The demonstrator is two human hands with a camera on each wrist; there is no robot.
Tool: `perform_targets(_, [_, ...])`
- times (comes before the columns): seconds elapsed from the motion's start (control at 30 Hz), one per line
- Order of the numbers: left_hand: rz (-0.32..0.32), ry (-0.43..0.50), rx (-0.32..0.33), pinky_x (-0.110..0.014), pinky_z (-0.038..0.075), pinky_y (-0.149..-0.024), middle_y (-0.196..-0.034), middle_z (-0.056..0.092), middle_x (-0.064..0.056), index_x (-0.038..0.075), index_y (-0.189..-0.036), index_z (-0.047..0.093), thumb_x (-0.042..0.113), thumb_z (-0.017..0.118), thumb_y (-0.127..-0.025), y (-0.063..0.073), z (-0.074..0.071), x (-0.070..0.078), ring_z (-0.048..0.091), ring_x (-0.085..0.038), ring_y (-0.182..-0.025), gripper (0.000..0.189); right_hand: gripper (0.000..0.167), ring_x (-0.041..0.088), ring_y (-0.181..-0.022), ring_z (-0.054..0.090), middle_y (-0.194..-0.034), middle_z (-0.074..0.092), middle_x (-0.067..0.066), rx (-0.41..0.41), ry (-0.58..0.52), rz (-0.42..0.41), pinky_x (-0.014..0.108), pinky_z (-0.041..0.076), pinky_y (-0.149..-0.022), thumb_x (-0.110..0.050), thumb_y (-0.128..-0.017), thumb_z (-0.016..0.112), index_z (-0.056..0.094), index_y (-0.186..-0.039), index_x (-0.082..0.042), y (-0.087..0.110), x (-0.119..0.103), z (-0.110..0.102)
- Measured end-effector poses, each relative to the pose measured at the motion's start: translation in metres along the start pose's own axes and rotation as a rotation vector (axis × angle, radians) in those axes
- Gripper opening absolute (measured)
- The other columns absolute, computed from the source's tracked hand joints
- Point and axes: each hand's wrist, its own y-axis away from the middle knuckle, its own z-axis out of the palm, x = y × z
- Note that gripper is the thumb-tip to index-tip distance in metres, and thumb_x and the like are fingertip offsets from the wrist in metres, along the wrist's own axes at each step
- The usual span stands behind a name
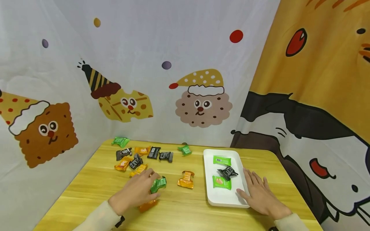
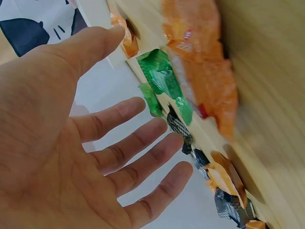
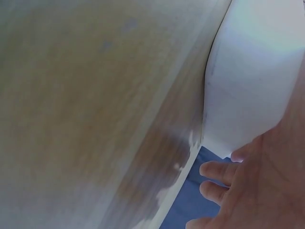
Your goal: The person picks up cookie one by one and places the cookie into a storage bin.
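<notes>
My left hand (image 1: 138,190) hovers over the left part of the table, fingers apart and nothing between them. Just past its fingertips lies a dark green wrapped snack (image 1: 158,184), also seen as a green packet (image 2: 160,71) in the left wrist view. An orange packet (image 1: 148,205) lies under that hand, partly hidden by it. My right hand (image 1: 261,194) rests at the right side of a white tray (image 1: 212,199), its thumb over the rim and fingers extended. Two light green packets (image 1: 222,182) and a black packet (image 1: 227,173) lie in the tray.
Several black, orange and green packets (image 1: 136,161) are scattered at the back left. A green packet (image 1: 185,150) lies near the back edge, and an orange one (image 1: 186,179) left of the tray. A printed curtain (image 1: 162,38) hangs behind the wooden table (image 1: 179,211).
</notes>
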Motion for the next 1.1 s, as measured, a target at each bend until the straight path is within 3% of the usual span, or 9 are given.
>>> perform_targets(0.1, [-0.013, 0.012, -0.015, -0.034, 0.058, -0.064, -0.127, 0.071, -0.01, 0.01, -0.142, 0.073, 0.049, 0.098, -0.095, 0.006, -0.001, -0.004, 0.067, -0.016, -0.084, 0.067, 0.102, 0.066, -0.169, 0.033, -0.185, 0.035, 0.036, -0.005, -0.003, 0.006, 0.095, 0.02, -0.13, -0.064, -0.116, 0.062, 0.024, -0.182, 0.004, 0.0, 0.0, -0.001])
perform_targets(0.23, [-0.057, 0.035, -0.058, -0.035, 0.053, -0.063, -0.126, 0.069, -0.008, 0.012, -0.146, 0.069, 0.054, 0.1, -0.091, 0.014, 0.001, -0.007, 0.064, -0.014, -0.088, 0.077, 0.102, 0.065, -0.169, 0.033, -0.185, 0.035, 0.036, -0.011, 0.003, 0.007, 0.095, 0.021, -0.13, -0.064, -0.116, 0.063, 0.024, -0.183, 0.003, 0.0, 0.001, -0.001])
perform_targets(0.37, [-0.091, 0.044, -0.084, -0.046, 0.062, -0.073, -0.13, 0.07, -0.011, 0.008, -0.149, 0.067, 0.055, 0.102, -0.088, 0.02, 0.004, -0.007, 0.07, -0.02, -0.098, 0.085, 0.102, 0.065, -0.169, 0.034, -0.184, 0.036, 0.036, -0.007, 0.009, 0.008, 0.095, 0.022, -0.129, -0.063, -0.116, 0.063, 0.024, -0.183, 0.003, 0.001, 0.001, -0.001])
perform_targets(0.53, [-0.122, 0.071, -0.101, -0.055, 0.067, -0.08, -0.133, 0.071, -0.014, 0.007, -0.154, 0.066, 0.049, 0.105, -0.085, 0.023, 0.009, -0.006, 0.071, -0.023, -0.099, 0.09, 0.102, 0.064, -0.17, 0.034, -0.185, 0.036, 0.035, -0.004, 0.01, 0.002, 0.094, 0.023, -0.13, -0.063, -0.116, 0.063, 0.024, -0.183, 0.003, 0.002, 0.001, -0.001])
perform_targets(0.7, [-0.118, 0.066, -0.093, -0.041, 0.059, -0.071, -0.124, 0.07, -0.006, 0.01, -0.155, 0.068, 0.044, 0.105, -0.086, 0.021, 0.012, -0.005, 0.058, -0.012, -0.088, 0.086, 0.102, 0.063, -0.169, 0.036, -0.184, 0.037, 0.035, 0.007, 0.012, -0.001, 0.094, 0.024, -0.13, -0.062, -0.115, 0.064, 0.025, -0.182, 0.003, 0.001, 0.0, -0.001])
perform_targets(0.9, [-0.108, 0.08, -0.093, -0.034, 0.055, -0.07, -0.12, 0.071, -0.004, 0.009, -0.154, 0.07, 0.04, 0.104, -0.089, 0.019, 0.011, -0.007, 0.054, -0.008, -0.085, 0.079, 0.103, 0.064, -0.17, 0.034, -0.184, 0.036, 0.036, 0.009, 0.003, 0.002, 0.094, 0.021, -0.131, -0.063, -0.115, 0.064, 0.024, -0.183, 0.003, -0.002, 0.001, 0.001])
perform_targets(1.1, [-0.063, 0.117, -0.067, -0.028, 0.05, -0.065, -0.109, 0.069, -0.002, 0.006, -0.148, 0.073, 0.025, 0.101, -0.093, 0.015, 0.011, -0.011, 0.05, -0.005, -0.078, 0.064, 0.103, 0.063, -0.17, 0.035, -0.184, 0.037, 0.036, 0.004, 0.018, 0.006, 0.094, 0.022, -0.132, -0.063, -0.115, 0.065, 0.025, -0.182, 0.004, -0.002, 0.001, 0.001])
